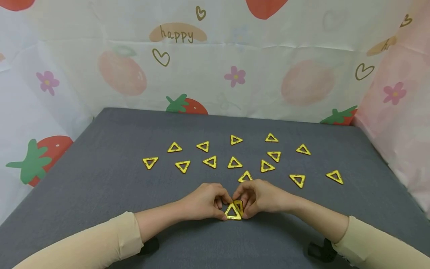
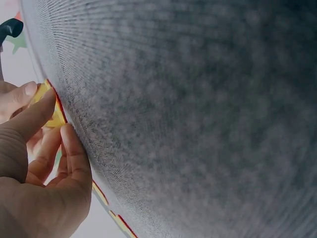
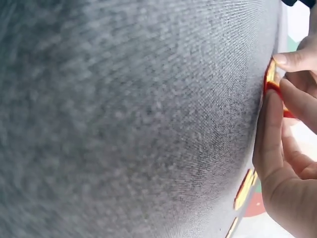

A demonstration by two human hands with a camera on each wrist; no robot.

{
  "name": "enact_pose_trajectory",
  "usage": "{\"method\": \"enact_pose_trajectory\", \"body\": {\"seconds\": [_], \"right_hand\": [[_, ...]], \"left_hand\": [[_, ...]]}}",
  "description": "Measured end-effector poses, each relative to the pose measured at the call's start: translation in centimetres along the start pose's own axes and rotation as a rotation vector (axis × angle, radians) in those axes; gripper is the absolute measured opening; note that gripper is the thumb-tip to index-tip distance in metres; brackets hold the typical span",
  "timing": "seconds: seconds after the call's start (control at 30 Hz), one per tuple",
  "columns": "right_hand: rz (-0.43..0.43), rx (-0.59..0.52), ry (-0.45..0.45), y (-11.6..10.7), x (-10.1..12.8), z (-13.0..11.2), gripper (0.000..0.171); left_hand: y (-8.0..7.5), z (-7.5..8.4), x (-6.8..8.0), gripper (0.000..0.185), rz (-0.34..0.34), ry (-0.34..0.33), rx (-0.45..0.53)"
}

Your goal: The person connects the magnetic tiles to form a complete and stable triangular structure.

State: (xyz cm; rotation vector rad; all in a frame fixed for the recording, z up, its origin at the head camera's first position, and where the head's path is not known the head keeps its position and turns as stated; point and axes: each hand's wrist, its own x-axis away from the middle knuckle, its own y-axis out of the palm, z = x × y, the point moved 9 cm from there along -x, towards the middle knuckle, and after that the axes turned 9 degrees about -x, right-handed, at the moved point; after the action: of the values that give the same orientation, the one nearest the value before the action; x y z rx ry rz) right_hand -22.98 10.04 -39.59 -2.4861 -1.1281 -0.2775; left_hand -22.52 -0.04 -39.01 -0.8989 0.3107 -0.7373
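Observation:
Both hands meet near the front middle of the grey mat (image 1: 100,175). My left hand (image 1: 205,201) pinches a yellow triangle frame (image 1: 232,212) that stands upright on the mat. My right hand (image 1: 256,197) pinches a second yellow triangle (image 1: 239,205) set against the first one's right side. In the left wrist view my left fingers (image 2: 34,114) hold the yellow piece (image 2: 55,116) at the mat's edge of sight. In the right wrist view my right fingers (image 3: 270,134) press on the yellow-orange piece (image 3: 271,74).
Several more yellow triangles lie flat on the mat beyond the hands, in a loose arc from one at the left (image 1: 150,162) to one at the right (image 1: 335,176); the nearest (image 1: 245,176) lies just behind my fingers. Printed fabric walls (image 1: 215,67) enclose the back and sides.

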Motion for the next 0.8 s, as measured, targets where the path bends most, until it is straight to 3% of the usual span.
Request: {"method": "enact_pose_trajectory", "body": {"seconds": [0.33,0.8], "right_hand": [[0.006,0.048,-0.038,0.14,-0.07,-0.05,0.040],[0.089,0.163,-0.067,0.16,-0.25,0.01,0.043]], "left_hand": [[-0.08,0.03,-0.07,0.031,0.001,0.001,0.006],[-0.10,-0.22,0.02,0.032,-0.004,-0.002,0.043]]}}
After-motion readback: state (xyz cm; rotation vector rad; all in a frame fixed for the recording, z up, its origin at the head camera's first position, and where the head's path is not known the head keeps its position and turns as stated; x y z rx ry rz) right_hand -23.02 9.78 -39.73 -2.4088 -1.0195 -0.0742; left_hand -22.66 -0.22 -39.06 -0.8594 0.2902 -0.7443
